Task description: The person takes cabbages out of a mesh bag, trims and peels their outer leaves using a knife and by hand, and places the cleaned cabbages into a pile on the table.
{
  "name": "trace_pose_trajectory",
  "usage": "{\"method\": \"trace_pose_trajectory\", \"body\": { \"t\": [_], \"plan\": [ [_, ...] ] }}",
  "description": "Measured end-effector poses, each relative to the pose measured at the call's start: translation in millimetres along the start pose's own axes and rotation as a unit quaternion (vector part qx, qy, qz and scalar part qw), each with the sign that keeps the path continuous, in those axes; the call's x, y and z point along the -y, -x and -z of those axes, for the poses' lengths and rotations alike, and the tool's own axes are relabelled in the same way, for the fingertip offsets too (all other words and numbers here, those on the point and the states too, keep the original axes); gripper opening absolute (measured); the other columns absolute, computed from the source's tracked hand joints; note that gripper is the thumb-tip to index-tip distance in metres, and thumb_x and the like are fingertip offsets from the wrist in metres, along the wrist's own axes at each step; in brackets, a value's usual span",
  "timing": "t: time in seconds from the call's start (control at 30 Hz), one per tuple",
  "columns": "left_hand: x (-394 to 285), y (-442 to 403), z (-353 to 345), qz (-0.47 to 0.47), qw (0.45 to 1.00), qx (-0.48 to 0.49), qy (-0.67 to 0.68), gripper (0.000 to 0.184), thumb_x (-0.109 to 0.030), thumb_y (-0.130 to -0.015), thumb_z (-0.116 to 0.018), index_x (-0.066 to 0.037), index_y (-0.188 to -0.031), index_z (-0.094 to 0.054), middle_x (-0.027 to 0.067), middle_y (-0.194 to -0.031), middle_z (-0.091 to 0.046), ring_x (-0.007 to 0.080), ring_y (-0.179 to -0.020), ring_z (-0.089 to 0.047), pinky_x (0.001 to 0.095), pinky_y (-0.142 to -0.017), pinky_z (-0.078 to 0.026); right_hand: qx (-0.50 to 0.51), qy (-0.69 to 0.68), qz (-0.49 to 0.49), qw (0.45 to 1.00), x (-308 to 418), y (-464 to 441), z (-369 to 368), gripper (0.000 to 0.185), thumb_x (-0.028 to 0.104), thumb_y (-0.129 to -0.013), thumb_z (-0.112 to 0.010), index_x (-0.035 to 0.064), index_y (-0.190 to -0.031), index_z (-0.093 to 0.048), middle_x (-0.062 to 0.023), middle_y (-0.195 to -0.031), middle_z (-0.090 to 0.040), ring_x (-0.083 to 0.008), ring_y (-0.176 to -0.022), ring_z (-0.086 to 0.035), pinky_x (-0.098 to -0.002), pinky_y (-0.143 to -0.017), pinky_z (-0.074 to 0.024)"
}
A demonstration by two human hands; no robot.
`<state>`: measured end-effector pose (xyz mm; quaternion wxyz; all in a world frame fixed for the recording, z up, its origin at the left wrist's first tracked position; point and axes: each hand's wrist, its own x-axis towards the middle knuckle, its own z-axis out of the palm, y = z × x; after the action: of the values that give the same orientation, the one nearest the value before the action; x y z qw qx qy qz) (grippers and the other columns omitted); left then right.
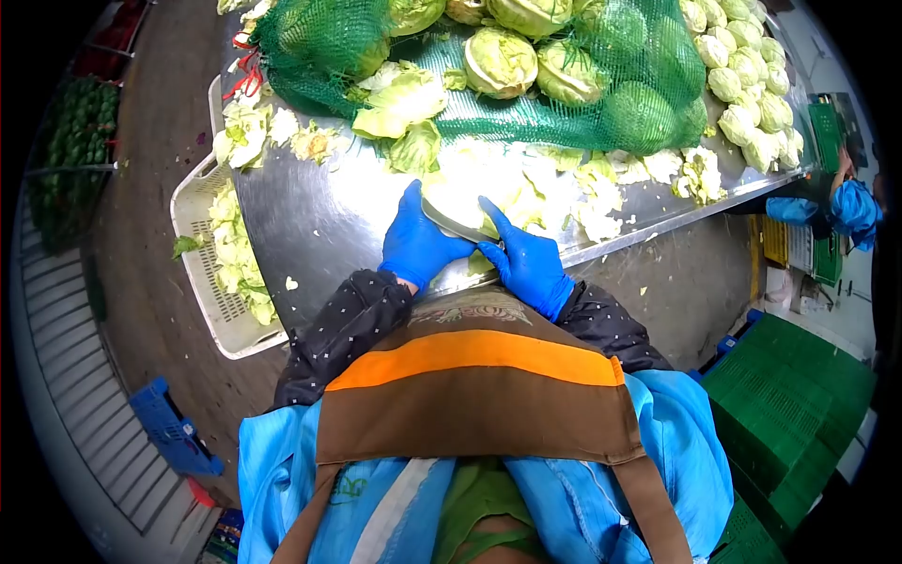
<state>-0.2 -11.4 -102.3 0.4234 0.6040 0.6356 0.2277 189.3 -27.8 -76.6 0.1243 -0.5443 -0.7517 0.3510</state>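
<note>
A pale cabbage (pixel 470 193), washed out by glare, is between my two blue-gloved hands at the near edge of the steel table. My left hand (pixel 418 240) grips its left side, fingers pointing up along it. On the right, my right hand (pixel 528 261) has its fingers against the near side. A thin grey edge runs between the hands under the cabbage; I cannot make out whether it is a blade or shadow. Trimmed leaves (pixel 594 202) lie just beyond, and larger loose leaves (pixel 402 103) rest against a green mesh sack (pixel 644 108) of cabbages.
Trimmed cabbages (pixel 747 80) are piled at the table's (pixel 291 216) far right. A white crate (pixel 202 273) with leaf scraps stands at the left. Stacked green crates (pixel 789 404) are at lower right, a blue pallet (pixel 169 423) at lower left. Another person's blue sleeve (pixel 855 211) shows at right.
</note>
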Motion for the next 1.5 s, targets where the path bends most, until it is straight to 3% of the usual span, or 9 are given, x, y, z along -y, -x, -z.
{"method": "trace_pose_trajectory", "body": {
  "t": [0.37,0.57,0.67,0.83,0.93,1.07,1.2,1.33,1.5],
  "plan": [
    [-22,3,0,0.051,0.995,0.011,-0.083,0.117,-0.041,-0.057,-0.083,0.008,-0.14,-0.016,0.028,-0.131,-0.039,0.0372,-0.118,-0.047,0.0383,-0.097,-0.042,-0.095,-0.034,-0.036,0.994,2,-27,-8,0.059,0.045,-0.083,-0.061,0.0167,-0.132,-0.048,-0.0161,-0.078,-0.066,-0.0324,-0.071,-0.066,-0.0394,-0.064,-0.0521],
    [6,2,0,-0.102,0.993,-0.019,-0.055,0.121,-0.03,-0.059,-0.085,0.002,-0.144,-0.005,0.0262,-0.136,-0.033,0.0376,-0.127,-0.038,0.0392,-0.105,-0.035,-0.122,0.035,-0.068,0.99,-10,-57,-3,0.037,0.032,-0.079,-0.065,0.0181,-0.113,-0.062,-0.0125,-0.08,-0.067,-0.0294,-0.073,-0.066,-0.0382,-0.066,-0.0525],
    [31,3,9,-0.051,0.995,0.05,0.07,0.12,-0.03,-0.06,-0.085,0.004,-0.143,-0.005,0.0254,-0.137,-0.033,0.0354,-0.127,-0.038,0.0386,-0.106,-0.034,-0.158,0.054,-0.089,0.982,-44,-61,-26,0.033,0.028,-0.079,-0.065,0.0187,-0.111,-0.064,-0.0112,-0.078,-0.067,-0.0293,-0.074,-0.066,-0.039,-0.067,-0.052],
    [70,14,19,0.134,0.964,0.085,0.212,0.101,-0.027,-0.064,-0.085,0.007,-0.136,-0.023,0.0204,-0.131,-0.045,0.0268,-0.118,-0.048,0.0358,-0.099,-0.041,-0.156,-0.013,-0.072,0.985,-14,-43,-25,0.029,0.025,-0.077,-0.067,0.0203,-0.105,-0.065,-0.0108,-0.08,-0.068,-0.0299,-0.071,-0.066,-0.0398,-0.065,-0.052],
    [41,12,27,0.119,0.951,0.101,0.268,0.083,-0.026,-0.066,-0.084,0.007,-0.126,-0.039,0.0185,-0.122,-0.053,0.0238,-0.11,-0.053,0.034,-0.092,-0.046,-0.212,0.003,-0.095,0.973,-38,-55,-34,0.031,0.026,-0.075,-0.067,0.0209,-0.106,-0.065,-0.0122,-0.081,-0.068,-0.0306,-0.071,-0.066,-0.0399,-0.065,-0.0521],
    [26,39,19,-0.025,0.988,-0.089,0.127,0.083,-0.025,-0.06,-0.087,0.002,-0.123,-0.042,0.0159,-0.12,-0.05,0.0247,-0.111,-0.05,0.0349,-0.095,-0.043,-0.217,-0.011,-0.205,0.954,-63,-55,-18,0.04,0.033,-0.078,-0.067,0.0159,-0.114,-0.061,-0.0132,-0.09,-0.068,-0.0294,-0.078,-0.066,-0.0386,-0.067,-0.0522],
    [16,42,32,-0.119,0.978,-0.169,-0.025,0.086,-0.031,-0.057,-0.087,-0.001,-0.124,-0.042,0.0168,-0.12,-0.048,0.0308,-0.113,-0.047,0.039,-0.097,-0.04,-0.268,-0.099,-0.068,0.956,-8,-35,17,0.068,0.037,-0.066,-0.081,0.0138,-0.124,-0.053,-0.0105,-0.102,-0.064,-0.0216,-0.081,-0.065,-0.0323,-0.071,-0.0527],
    [0,42,36,-0.15,0.961,-0.191,-0.13,0.085,-0.031,-0.057,-0.087,-0.002,-0.124,-0.044,0.0166,-0.12,-0.049,0.0336,-0.112,-0.048,0.0404,-0.095,-0.042,-0.137,-0.16,0.108,0.971,49,-27,14,0.074,0.039,-0.064,-0.081,0.016,-0.128,-0.051,-0.009,-0.102,-0.064,-0.0234,-0.08,-0.066,-0.0316,-0.072,-0.0523],
    [-9,49,40,-0.176,0.952,-0.187,-0.167,0.085,-0.024,-0.056,-0.088,-0.005,-0.126,-0.044,0.0169,-0.124,-0.049,0.0337,-0.113,-0.049,0.0404,-0.094,-0.043,-0.084,-0.228,0.028,0.97,33,-38,1,0.023,0.023,-0.076,-0.072,0.0062,-0.092,-0.071,-0.01,-0.078,-0.067,-0.022,-0.071,-0.066,-0.0309,-0.067,-0.0515]
  ]
}}
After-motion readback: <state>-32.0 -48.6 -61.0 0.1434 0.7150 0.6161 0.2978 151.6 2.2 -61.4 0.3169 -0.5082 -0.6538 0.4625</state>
